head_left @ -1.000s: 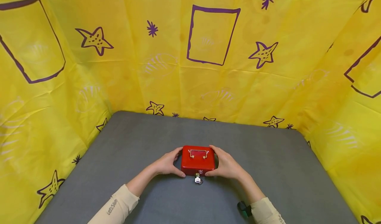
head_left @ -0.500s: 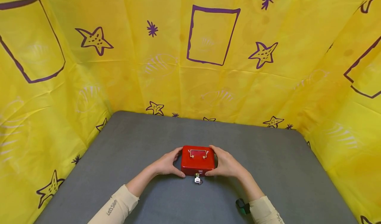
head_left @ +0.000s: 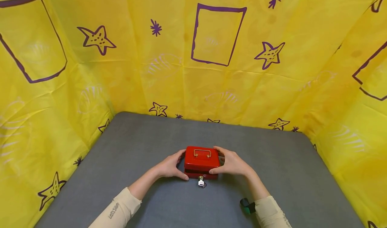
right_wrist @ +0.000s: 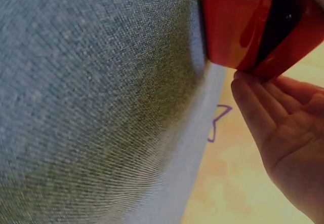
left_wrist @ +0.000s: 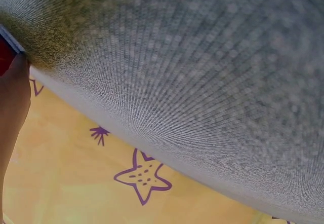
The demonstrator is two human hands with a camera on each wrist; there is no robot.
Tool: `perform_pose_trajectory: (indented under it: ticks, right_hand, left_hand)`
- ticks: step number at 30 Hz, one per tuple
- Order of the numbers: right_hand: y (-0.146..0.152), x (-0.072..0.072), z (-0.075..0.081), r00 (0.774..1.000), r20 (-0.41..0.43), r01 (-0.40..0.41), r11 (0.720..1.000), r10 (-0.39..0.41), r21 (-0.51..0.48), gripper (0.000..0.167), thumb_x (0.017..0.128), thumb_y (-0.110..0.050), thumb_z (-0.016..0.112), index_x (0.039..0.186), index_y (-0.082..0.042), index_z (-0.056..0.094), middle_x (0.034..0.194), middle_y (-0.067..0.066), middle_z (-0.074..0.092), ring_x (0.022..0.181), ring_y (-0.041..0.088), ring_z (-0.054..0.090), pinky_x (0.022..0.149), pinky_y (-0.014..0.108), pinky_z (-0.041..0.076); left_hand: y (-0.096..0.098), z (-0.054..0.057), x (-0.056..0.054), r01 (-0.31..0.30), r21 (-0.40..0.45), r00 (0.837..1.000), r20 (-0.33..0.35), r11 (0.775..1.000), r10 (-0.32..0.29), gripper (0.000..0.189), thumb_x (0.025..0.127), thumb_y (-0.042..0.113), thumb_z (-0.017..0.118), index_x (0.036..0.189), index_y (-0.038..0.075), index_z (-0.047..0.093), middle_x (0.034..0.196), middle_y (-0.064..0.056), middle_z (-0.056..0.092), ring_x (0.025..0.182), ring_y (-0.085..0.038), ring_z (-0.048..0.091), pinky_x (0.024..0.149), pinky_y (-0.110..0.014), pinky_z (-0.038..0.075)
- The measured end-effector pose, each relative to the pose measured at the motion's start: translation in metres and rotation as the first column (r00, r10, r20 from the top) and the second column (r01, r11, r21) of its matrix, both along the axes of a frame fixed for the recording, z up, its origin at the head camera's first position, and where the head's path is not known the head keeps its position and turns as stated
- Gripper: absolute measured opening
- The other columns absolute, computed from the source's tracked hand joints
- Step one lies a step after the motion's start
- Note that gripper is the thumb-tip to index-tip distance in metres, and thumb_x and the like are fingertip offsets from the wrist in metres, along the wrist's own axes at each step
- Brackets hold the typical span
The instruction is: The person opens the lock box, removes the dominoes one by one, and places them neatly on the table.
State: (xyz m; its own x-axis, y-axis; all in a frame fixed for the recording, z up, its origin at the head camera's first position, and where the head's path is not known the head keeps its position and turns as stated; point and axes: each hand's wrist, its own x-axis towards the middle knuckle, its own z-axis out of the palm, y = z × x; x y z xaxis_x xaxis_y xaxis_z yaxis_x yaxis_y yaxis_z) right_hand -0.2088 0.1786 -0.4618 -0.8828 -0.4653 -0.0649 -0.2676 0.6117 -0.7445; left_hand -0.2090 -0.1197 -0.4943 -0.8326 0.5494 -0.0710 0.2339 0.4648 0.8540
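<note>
A red metal cash box stands at the middle of the grey table in the head view. Its lid, with a wire handle on top, is raised a little at the front, leaving a dark gap. A key sits in the front lock, and a small ring hangs from it. My left hand grips the box's left side, thumb at the front corner. My right hand holds the lid at its right side, thumb on the front edge. The right wrist view shows the box side and the gap.
Grey cloth covers the table all around the box. Yellow fabric walls with purple starfish drawings enclose its back and both sides. A dark band is on the right wrist.
The right hand has risen slightly and lifted the front of the lid, opening a gap above the base. The left hand has stayed in place on the box.
</note>
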Motion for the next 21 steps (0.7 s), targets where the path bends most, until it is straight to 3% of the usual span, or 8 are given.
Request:
perform_pose_trajectory:
  ticks: [4,13,17,21]
  right_hand:
    - [0.002,-0.003,-0.002,0.998,0.051,0.038,0.996,-0.034,-0.085,0.088,0.075,-0.043,0.082,0.146,-0.008,0.043,0.137,0.005,0.056,0.123,0.023,0.055,0.098,0.044,0.047]
    - [-0.001,-0.009,-0.006,0.982,0.059,0.184,0.979,-0.179,-0.087,0.066,0.084,-0.045,0.073,0.14,-0.015,0.055,0.127,0.006,0.062,0.111,0.021,0.057,0.09,0.04,0.047]
    - [-0.006,-0.012,-0.008,0.965,0.099,0.255,0.956,-0.242,-0.145,0.057,0.089,-0.043,0.068,0.135,-0.012,0.059,0.124,0.011,0.064,0.102,0.021,0.062,0.085,0.033,0.053]
    - [-0.014,-0.013,-0.004,0.936,0.2,0.335,0.908,-0.29,-0.252,0.053,0.094,-0.037,0.063,0.134,-0.002,0.058,0.126,0.02,0.062,0.104,0.029,0.065,0.088,0.039,0.055]
  left_hand:
    - [0.0,0.0,-0.001,0.015,0.027,1.0,-0.02,1.0,-0.014,0.105,0.066,0.019,0.092,0.149,0.002,0.029,0.147,-0.014,0.044,0.135,-0.03,0.042,0.111,-0.045,0.033]
    - [0.001,0.001,0.0,0.01,-0.002,0.998,-0.056,1.0,-0.01,0.1,0.066,0.023,0.092,0.146,0.003,0.035,0.144,-0.012,0.047,0.135,-0.027,0.042,0.111,-0.044,0.034]
    - [0.001,0.001,0.001,0.003,0.008,0.999,-0.047,1.0,-0.002,0.099,0.066,0.021,0.092,0.145,0.002,0.036,0.144,-0.014,0.047,0.134,-0.028,0.043,0.111,-0.044,0.034]
    - [0.001,0.0,0.001,0.003,0.033,1.0,-0.031,0.999,-0.001,0.099,0.066,0.019,0.092,0.144,0.0,0.035,0.145,-0.015,0.045,0.134,-0.029,0.042,0.11,-0.044,0.034]
